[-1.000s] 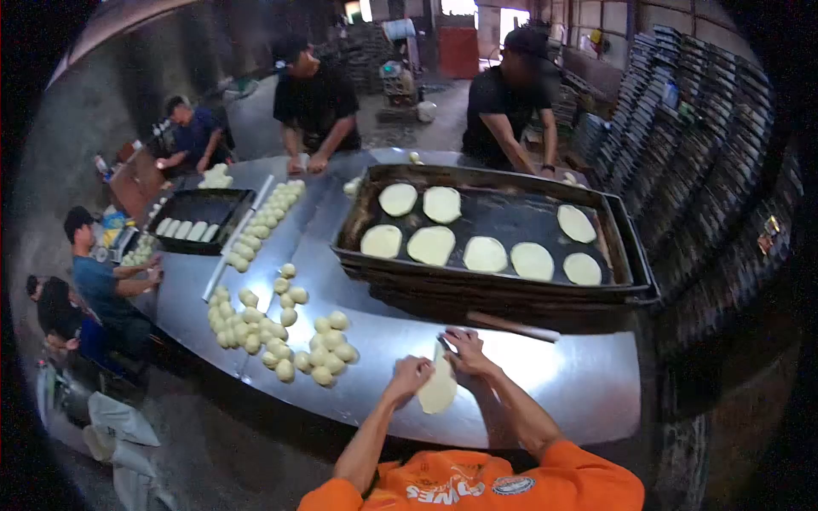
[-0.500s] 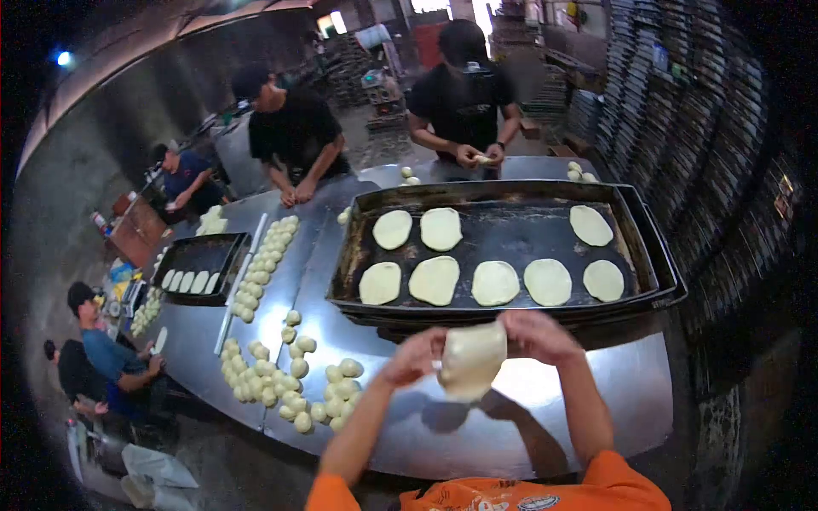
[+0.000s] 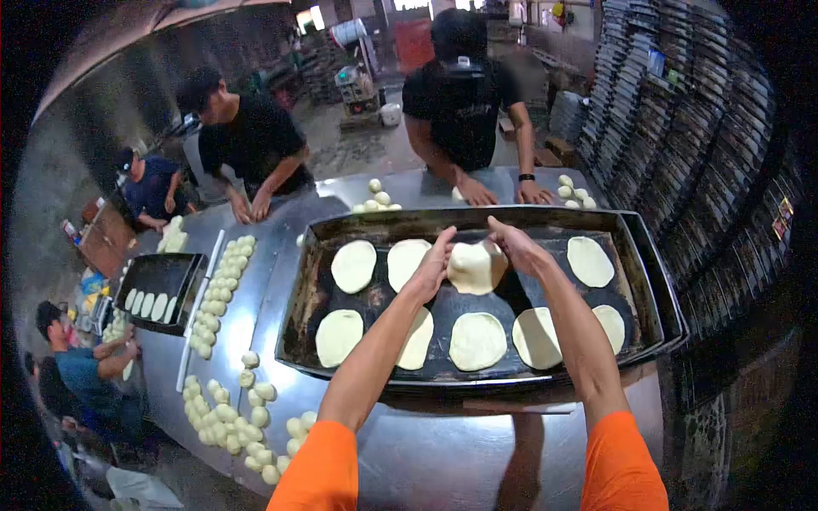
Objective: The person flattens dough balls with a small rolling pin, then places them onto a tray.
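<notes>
A flattened round of dough (image 3: 475, 271) hangs between my two hands over the large dark baking tray (image 3: 545, 237), its top edge bunched and its lower edge close over the tray floor. My left hand (image 3: 437, 262) grips its left edge. On the opposite edge my right hand (image 3: 516, 245) pinches it, thumb and fingers near the top. Flat dough rounds lie in the tray around it, one (image 3: 354, 266) at the back left, one (image 3: 590, 261) at the right and several along the front row. My forearms partly cover some of the front rounds.
Dough balls (image 3: 228, 426) cluster on the metal table (image 3: 409, 451) at the left, with a long row beside a metal bar (image 3: 201, 307). A smaller tray (image 3: 164, 285) holds dough strips. Across the table a person (image 3: 464, 111) leans in; other people stand left. Stacked trays (image 3: 682, 145) rise at right.
My hands have carried the dough round forward from above the table's front to over the large tray. The person across has lowered their hands to the table.
</notes>
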A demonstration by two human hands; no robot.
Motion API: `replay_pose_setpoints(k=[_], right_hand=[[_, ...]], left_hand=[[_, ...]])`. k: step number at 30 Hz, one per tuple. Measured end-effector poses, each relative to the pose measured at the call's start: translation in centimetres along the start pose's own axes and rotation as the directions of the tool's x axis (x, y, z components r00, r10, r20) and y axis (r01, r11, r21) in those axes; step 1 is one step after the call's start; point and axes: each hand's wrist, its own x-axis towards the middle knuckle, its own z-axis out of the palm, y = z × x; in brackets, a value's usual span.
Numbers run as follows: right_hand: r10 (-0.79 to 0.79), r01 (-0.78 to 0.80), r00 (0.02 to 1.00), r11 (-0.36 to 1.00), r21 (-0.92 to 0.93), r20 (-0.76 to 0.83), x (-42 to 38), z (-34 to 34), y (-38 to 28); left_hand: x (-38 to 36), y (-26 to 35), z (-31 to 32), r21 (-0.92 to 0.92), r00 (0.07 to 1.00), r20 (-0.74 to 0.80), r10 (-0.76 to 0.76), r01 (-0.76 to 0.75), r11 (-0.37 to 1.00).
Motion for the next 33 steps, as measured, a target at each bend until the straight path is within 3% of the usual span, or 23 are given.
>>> replay_pose_setpoints(k=[1,3,5,7,9,10,12,13,14,16,17,19,20,21,22,24,25,27,28,29,31,32,33], right_hand=[[-0.081,0.078,0.996,0.990,-0.121,-0.022,0.5,0.8,-0.1],[-0.502,0.443,0.856,0.835,-0.327,-0.122,2.5,0.9,1.7],[-0.665,0.508,0.742,0.641,-0.575,-0.085,-0.6,0.7,-1.3],[-0.855,0.566,0.489,0.460,-0.684,-0.170,-6.8,2.2,-3.2],[-0.910,0.552,0.392,0.350,-0.757,-0.135,-15.5,4.0,-5.0],[-0.858,0.679,0.435,0.511,-0.527,-0.272,-19.5,5.5,-3.3],[-0.936,0.680,0.316,0.338,-0.651,-0.156,-26.6,6.6,2.1],[-0.947,0.742,0.321,0.247,-0.624,0.006,-29.0,6.7,5.2],[-0.899,0.756,0.413,0.249,-0.606,0.147,-30.9,7.3,7.1],[-0.701,0.558,0.694,0.381,-0.737,0.163,-33.0,8.1,11.2],[-0.592,0.466,0.802,0.539,-0.701,0.078,-33.0,6.8,15.1],[-0.567,0.290,0.824,0.426,-0.857,-0.004,-33.2,5.4,20.8],[-0.640,0.307,0.763,0.245,-0.920,0.085,-32.6,4.5,23.7],[-0.652,0.324,0.751,0.233,-0.917,0.100,-32.6,5.4,23.2],[-0.648,0.303,0.761,0.306,-0.903,0.036,-32.5,6.8,22.5],[-0.625,0.283,0.773,0.495,-0.821,-0.110,-31.8,8.9,21.4],[-0.632,0.289,0.767,0.492,-0.821,-0.109,-31.9,9.1,21.6],[-0.576,0.092,0.804,0.366,-0.926,-0.148,-31.2,9.1,22.2],[-0.601,0.038,0.792,0.222,-0.974,-0.106,-30.7,8.4,23.8],[-0.608,0.024,0.785,0.220,-0.975,-0.118,-30.0,8.0,25.5],[-0.604,0.078,0.793,0.235,-0.969,-0.082,-29.4,6.2,27.4],[-0.602,0.152,0.797,0.275,-0.949,-0.047,-31.1,6.9,25.2],[-0.591,0.152,0.804,0.313,-0.937,-0.067,-31.9,7.4,24.8]], left_hand=[[0.1,-0.4,0.3,0.010,0.996,0.026,0.086,-0.087,0.996],[-0.2,-2.1,0.8,0.654,0.847,-0.265,0.460,-0.193,0.732],[-3.8,-0.4,1.4,0.731,0.734,-0.123,0.668,-0.388,0.562],[-10.5,1.8,2.1,0.682,0.729,-0.050,0.683,-0.475,0.557],[-18.2,1.2,2.8,0.602,0.731,-0.070,0.679,-0.512,0.613],[-22.1,-1.0,2.9,0.600,0.748,-0.119,0.654,-0.470,0.647],[-29.6,-6.2,4.1,0.544,0.795,-0.252,0.551,-0.354,0.761],[-32.7,-9.5,4.9,0.477,0.820,-0.323,0.472,-0.290,0.830],[-35.8,-12.8,5.5,0.480,0.836,-0.396,0.381,-0.166,0.861],[-40.8,-18.4,6.3,0.466,0.819,-0.493,0.295,-0.038,0.884],[-43.3,-20.4,6.2,0.519,0.727,-0.611,0.314,0.068,0.852],[-47.7,-22.8,4.5,0.482,0.507,-0.798,0.327,0.212,0.850],[-49.1,-23.6,3.1,0.416,0.379,-0.870,0.316,0.221,0.882],[-50.2,-24.6,1.2,0.425,0.229,-0.897,0.378,0.209,0.881],[-51.3,-25.6,-1.1,0.457,0.095,-0.889,0.447,0.230,0.859],[-52.8,-25.8,-4.7,0.342,0.007,-0.915,0.404,0.543,0.767],[-52.7,-26.7,-6.0,0.345,0.002,-0.913,0.408,0.538,0.769],[-52.0,-28.1,-8.3,0.366,0.039,-0.881,0.471,0.687,0.627],[-51.6,-27.5,-8.1,0.406,0.050,-0.870,0.490,0.636,0.656],[-51.8,-26.6,-7.2,0.419,0.060,-0.868,0.494,0.624,0.659],[-51.7,-23.6,-4.3,0.459,0.241,-0.884,0.401,0.611,0.645],[-51.3,-23.6,-2.3,0.525,0.239,-0.838,0.491,0.599,0.605],[-50.9,-22.2,0.2,0.480,0.323,-0.876,0.358,0.508,0.716]])
